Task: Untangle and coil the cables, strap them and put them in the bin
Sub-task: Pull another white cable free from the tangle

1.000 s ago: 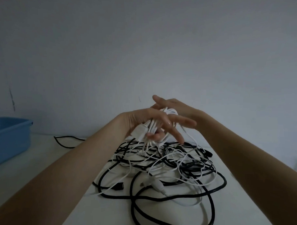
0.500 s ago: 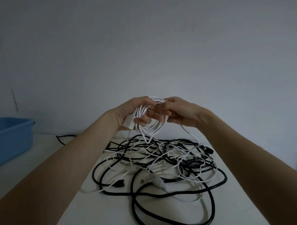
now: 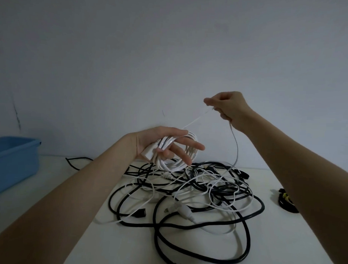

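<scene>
White tabletop [image 3: 88, 188] carries the tangle [image 3: 186, 193]; our left hand [image 3: 159, 145] cradles the white coil [image 3: 178, 153] on loose fingers while our right hand [image 3: 226, 108] pinches its free strand taut, likely to draw slack for another loop

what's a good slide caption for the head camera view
Left hand holds a white cable coil while the right hand draws its free strand up from the tangle.

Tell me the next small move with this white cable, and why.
Probably swing the right hand back to the left hand and lay one more loop onto the white coil. The right hand pinches the strand raised above the coil, and the rest trails down into the tangle on the table, so coiling looks unfinished.
</scene>
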Action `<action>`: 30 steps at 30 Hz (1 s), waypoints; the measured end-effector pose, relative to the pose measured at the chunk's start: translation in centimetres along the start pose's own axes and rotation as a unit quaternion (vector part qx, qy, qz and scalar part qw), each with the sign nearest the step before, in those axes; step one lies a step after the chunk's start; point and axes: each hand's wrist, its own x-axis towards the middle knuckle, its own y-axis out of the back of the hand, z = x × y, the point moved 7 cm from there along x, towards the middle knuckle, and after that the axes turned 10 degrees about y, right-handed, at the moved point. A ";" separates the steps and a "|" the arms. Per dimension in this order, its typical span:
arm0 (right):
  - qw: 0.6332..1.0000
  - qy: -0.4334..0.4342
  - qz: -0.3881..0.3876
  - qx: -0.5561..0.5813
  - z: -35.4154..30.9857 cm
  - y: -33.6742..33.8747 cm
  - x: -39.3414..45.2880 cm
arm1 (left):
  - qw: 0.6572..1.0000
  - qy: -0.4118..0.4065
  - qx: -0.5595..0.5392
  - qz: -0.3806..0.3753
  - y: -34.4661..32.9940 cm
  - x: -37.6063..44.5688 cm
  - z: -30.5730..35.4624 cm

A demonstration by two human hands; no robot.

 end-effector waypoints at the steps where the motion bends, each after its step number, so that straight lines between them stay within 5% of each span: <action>1: 1.000 -0.002 0.024 -0.011 0.4 0.3 0.0 | 1.000 -0.006 0.001 0.001 -0.2 -0.1 0.3; 4: 0.998 -0.028 0.034 -0.050 1.5 0.5 -0.1 | 0.999 -0.042 0.008 0.012 -0.7 -0.2 1.3; 8: 0.979 -0.064 -0.071 -0.181 3.3 -1.3 -1.7 | 0.976 -0.188 -0.081 0.073 0.1 -0.8 3.8; 15: 0.864 0.012 -0.308 -0.397 4.5 -9.1 -5.4 | 0.848 -0.315 -0.278 0.324 5.8 -2.0 4.4; 18: 0.817 0.085 -0.397 -0.409 3.8 -10.9 -6.6 | 0.848 -0.313 -0.175 0.391 6.9 -2.7 4.6; 20: 0.811 0.116 -0.411 -0.401 2.8 -11.0 -6.4 | 0.874 -0.232 -0.034 0.426 7.2 -2.6 3.8; 24: 0.853 0.155 -0.340 -0.365 -0.3 -8.8 -3.9 | 0.947 -0.006 0.100 0.306 5.4 -1.0 -0.4; 30: 0.902 0.148 -0.215 -0.343 -1.9 -5.2 -0.8 | 0.989 -0.004 0.128 0.079 1.6 0.1 -1.6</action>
